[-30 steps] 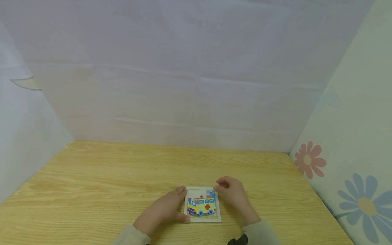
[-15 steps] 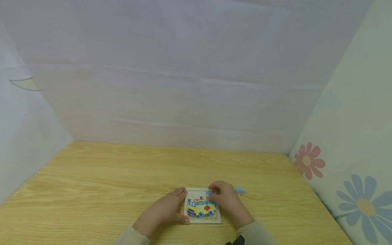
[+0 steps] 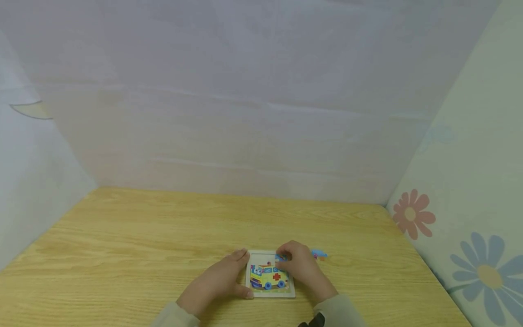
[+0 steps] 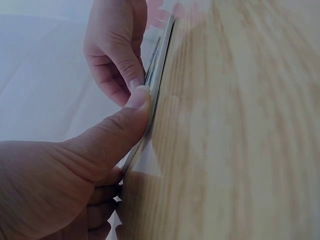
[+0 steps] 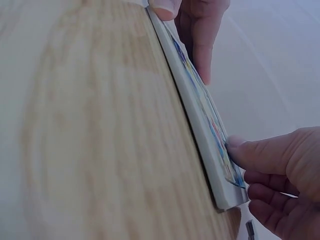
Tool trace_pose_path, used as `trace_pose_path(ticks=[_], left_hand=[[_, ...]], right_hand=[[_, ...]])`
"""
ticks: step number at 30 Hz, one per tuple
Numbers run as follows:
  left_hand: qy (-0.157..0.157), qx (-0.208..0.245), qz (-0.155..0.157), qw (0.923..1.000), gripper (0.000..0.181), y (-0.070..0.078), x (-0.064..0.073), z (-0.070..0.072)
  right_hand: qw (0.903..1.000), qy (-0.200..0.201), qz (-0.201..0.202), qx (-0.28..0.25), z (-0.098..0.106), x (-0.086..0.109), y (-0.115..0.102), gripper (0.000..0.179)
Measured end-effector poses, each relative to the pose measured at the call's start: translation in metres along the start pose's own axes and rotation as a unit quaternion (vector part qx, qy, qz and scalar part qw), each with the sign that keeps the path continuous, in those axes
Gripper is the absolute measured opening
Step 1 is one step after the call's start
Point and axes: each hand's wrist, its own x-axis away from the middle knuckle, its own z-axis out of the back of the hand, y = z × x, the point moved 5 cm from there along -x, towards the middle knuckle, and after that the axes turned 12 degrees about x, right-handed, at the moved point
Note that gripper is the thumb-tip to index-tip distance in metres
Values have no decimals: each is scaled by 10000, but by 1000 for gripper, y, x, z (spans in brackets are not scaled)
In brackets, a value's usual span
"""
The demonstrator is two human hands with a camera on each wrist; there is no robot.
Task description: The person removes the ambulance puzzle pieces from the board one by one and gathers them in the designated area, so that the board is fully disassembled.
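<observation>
A small square picture puzzle board (image 3: 271, 294) with a pale frame lies flat on the wooden table, showing a yellow ambulance (image 3: 267, 275). My left hand (image 3: 218, 279) grips the board's left side, thumb at the near corner and fingers at the far one. Over its upper right part, the thumb and index finger of my right hand (image 3: 301, 262) pinch a blue puzzle piece (image 3: 280, 258), partly hidden by those fingers. In the right wrist view the thumb of the right hand (image 5: 287, 165) touches the picture surface. Pale backing shows at the board's upper left.
A loose blue puzzle piece (image 3: 319, 254) lies on the table (image 3: 163, 227) just right of my right hand. A pale backdrop (image 3: 253, 136) rises behind the table, and a flower-printed wall (image 3: 461, 195) stands at the right.
My right hand has shifted left from the board's right edge to over its upper right part, bringing the loose piece beside it into view. The left hand and board stay put.
</observation>
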Motion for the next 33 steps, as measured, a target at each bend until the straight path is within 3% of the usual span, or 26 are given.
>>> trace_pose_path(ticks=[17, 24, 33], left_hand=[[9, 57, 46, 10000, 96, 5, 2, 5], [-13, -21, 39, 10000, 96, 2, 0, 3], [-34, -3, 18, 10000, 96, 2, 1, 3]], right_hand=[[9956, -481, 287, 746, 6, -10, -13, 17], [9927, -861, 373, 762, 9, -13, -17, 22], [9913, -944, 370, 842, 12, -14, -23, 21]])
